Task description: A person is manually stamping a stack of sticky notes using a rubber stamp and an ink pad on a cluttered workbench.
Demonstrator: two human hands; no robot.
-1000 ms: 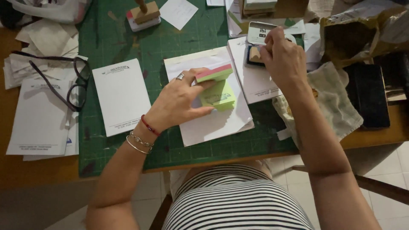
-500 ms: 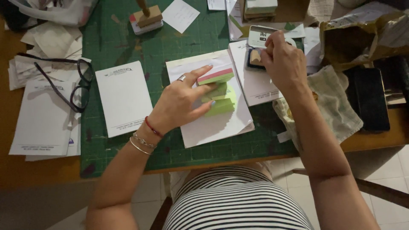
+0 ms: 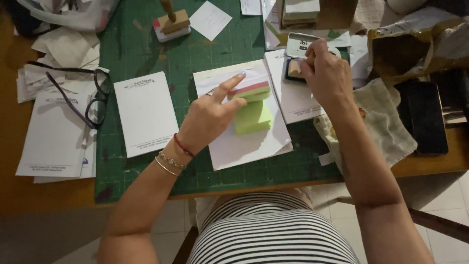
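Note:
My left hand (image 3: 211, 115) grips a block of sticky notes (image 3: 252, 108), green below with pink and white layers on top. The forefinger lies across its upper edge. The block rests on a white sheet (image 3: 249, 142) on the green cutting mat (image 3: 141, 49). My right hand (image 3: 326, 73) is closed on a small object pressed into an open ink pad tin (image 3: 298, 54) at the mat's far right. Most of that object is hidden by the fingers.
A white notepad (image 3: 145, 113) lies left of the block, with more pads (image 3: 53, 134) and black glasses (image 3: 95, 95) further left. A wooden-handled stamp (image 3: 172, 20) stands at the back. A cloth (image 3: 386, 122), a brown paper bag (image 3: 415, 44) and a dark case (image 3: 422, 115) sit right.
My left forefinger has stretched out over the top of the sticky note block. My right hand stays at the ink pad, barely shifted.

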